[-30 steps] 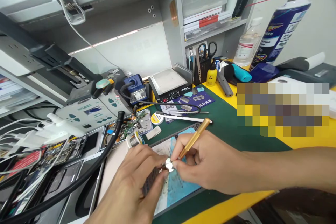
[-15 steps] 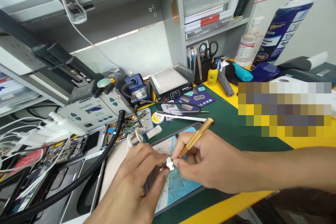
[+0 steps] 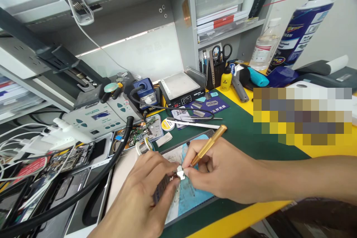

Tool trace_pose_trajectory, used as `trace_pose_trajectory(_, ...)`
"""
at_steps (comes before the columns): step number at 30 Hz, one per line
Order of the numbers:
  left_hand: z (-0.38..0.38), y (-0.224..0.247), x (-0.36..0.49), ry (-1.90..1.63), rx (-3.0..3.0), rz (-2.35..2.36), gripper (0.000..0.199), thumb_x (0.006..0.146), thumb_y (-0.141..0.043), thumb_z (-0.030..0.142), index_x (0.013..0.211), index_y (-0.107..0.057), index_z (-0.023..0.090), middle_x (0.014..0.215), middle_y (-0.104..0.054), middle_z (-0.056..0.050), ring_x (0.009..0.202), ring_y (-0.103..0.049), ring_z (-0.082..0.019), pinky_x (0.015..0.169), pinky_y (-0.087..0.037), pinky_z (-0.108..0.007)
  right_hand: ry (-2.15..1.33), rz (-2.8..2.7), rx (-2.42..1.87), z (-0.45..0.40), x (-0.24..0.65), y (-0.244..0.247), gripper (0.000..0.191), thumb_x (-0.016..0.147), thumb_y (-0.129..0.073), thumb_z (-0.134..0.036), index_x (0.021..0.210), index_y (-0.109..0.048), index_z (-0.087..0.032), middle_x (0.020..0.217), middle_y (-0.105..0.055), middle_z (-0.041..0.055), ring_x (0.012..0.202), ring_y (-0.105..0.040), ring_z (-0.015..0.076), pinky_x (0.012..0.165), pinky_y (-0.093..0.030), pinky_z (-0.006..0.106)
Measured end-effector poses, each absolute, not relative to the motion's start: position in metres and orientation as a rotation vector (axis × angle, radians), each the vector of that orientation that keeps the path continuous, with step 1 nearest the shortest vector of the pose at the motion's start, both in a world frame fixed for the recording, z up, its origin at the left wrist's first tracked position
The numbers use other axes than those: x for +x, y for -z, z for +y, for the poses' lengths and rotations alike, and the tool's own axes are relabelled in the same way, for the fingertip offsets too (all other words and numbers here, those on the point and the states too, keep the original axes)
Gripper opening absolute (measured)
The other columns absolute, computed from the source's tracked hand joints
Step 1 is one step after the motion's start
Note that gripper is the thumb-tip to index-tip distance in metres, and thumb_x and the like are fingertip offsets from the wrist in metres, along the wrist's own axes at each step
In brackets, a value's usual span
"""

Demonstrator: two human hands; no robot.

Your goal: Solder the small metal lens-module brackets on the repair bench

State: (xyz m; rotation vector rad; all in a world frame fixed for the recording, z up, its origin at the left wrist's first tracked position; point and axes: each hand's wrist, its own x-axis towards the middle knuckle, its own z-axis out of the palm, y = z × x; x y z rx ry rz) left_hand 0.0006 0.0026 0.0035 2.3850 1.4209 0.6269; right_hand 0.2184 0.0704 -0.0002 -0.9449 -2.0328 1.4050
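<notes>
My left hand (image 3: pixel 142 189) grips a small part with a shiny metal piece (image 3: pixel 180 173) between thumb and fingers; much of the part is hidden under the palm. In my right hand (image 3: pixel 223 171) is a golden pen-like tool (image 3: pixel 209 145), slanted with its lower end hidden by the fingertips beside the metal piece. The fingertips of both hands are close together. Beneath them lies a phone-sized blue and white work pad (image 3: pixel 195 193) with dark smudges, on a green mat (image 3: pixel 237 134).
Behind the hands are tweezers (image 3: pixel 195 122), a solder spool (image 3: pixel 144 145), a round yellow-white tin (image 3: pixel 167 124) and a heating plate (image 3: pixel 181 85). A black hose (image 3: pixel 111 163) arches over phone parts at the left. A spray can (image 3: pixel 301 29) stands at the right.
</notes>
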Motion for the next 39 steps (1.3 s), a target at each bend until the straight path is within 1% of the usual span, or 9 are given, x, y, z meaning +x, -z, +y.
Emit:
trace_pose_trajectory(5,0.0012,-0.0031,0.0019,-0.663,2.345,1.427,0.022,0.103,-0.054,0.017,0.119,-0.068,0.024,0.104,-0.069,-0.007,0.100,-0.063,-0.021,0.087,-0.054,-0.036,-1.429,-2.012,-0.968,0.0694,0.2182,0.0014,0.003,0.080,-0.064,-0.018,0.081,-0.066,-0.021,0.050,-0.045,-0.0097,0.043,-0.042,0.0078,0.039,-0.028,0.018)
trace_pose_trajectory(16,0.0012,-0.0031,0.0010,-0.641,2.348,1.433,0.022,0.103,-0.054,0.017,0.119,-0.067,0.024,0.104,-0.068,-0.005,0.099,-0.062,-0.019,0.086,-0.052,-0.034,-1.460,-2.039,-0.961,0.0689,0.2200,0.0018,0.003,0.082,-0.063,-0.022,0.082,-0.066,-0.021,0.051,-0.048,-0.0085,0.045,-0.044,0.0095,0.040,-0.031,0.019)
trace_pose_trajectory(20,0.0018,-0.0027,0.0002,-0.649,2.387,1.401,0.023,0.102,-0.055,0.016,0.120,-0.067,0.024,0.103,-0.069,-0.005,0.098,-0.063,-0.020,0.084,-0.054,-0.033,-1.450,-2.041,-0.963,0.0694,0.2191,0.0018,0.005,0.082,-0.062,-0.021,0.084,-0.067,-0.021,0.052,-0.050,-0.0077,0.046,-0.046,0.0099,0.041,-0.031,0.020)
trace_pose_trajectory(24,0.0014,-0.0029,0.0017,-0.669,2.344,1.430,0.021,0.102,-0.055,0.017,0.117,-0.069,0.025,0.103,-0.070,-0.006,0.099,-0.065,-0.021,0.084,-0.054,-0.034,-1.456,-2.038,-0.965,0.0699,0.2188,0.0014,0.003,0.082,-0.063,-0.021,0.083,-0.066,-0.020,0.051,-0.049,-0.0081,0.045,-0.044,0.0092,0.041,-0.030,0.019)
trace_pose_trajectory(28,0.0014,-0.0050,0.0014,-0.631,2.371,1.426,0.022,0.103,-0.054,0.016,0.118,-0.067,0.024,0.104,-0.070,-0.006,0.099,-0.064,-0.020,0.085,-0.054,-0.034,-1.453,-2.038,-0.965,0.0692,0.2195,0.0023,0.004,0.082,-0.063,-0.019,0.083,-0.067,-0.020,0.051,-0.050,-0.0082,0.045,-0.045,0.0091,0.041,-0.031,0.019)
trace_pose_trajectory(32,0.0032,-0.0078,0.0008,-0.592,2.425,1.404,0.021,0.102,-0.055,0.015,0.117,-0.066,0.023,0.103,-0.070,-0.006,0.097,-0.065,-0.020,0.083,-0.055,-0.033,-1.455,-2.018,-0.960,0.0691,0.2195,0.0044,0.005,0.082,-0.063,-0.019,0.084,-0.067,-0.021,0.052,-0.051,-0.0080,0.046,-0.046,0.0094,0.041,-0.031,0.019)
trace_pose_trajectory(39,0.0032,-0.0019,0.0006,-0.667,2.415,1.389,0.023,0.102,-0.055,0.016,0.120,-0.066,0.024,0.103,-0.071,-0.006,0.096,-0.064,-0.020,0.082,-0.055,-0.034,-1.447,-2.031,-0.963,0.0706,0.2189,0.0017,0.005,0.082,-0.062,-0.020,0.083,-0.067,-0.021,0.050,-0.048,-0.0087,0.044,-0.044,0.0089,0.039,-0.031,0.018)
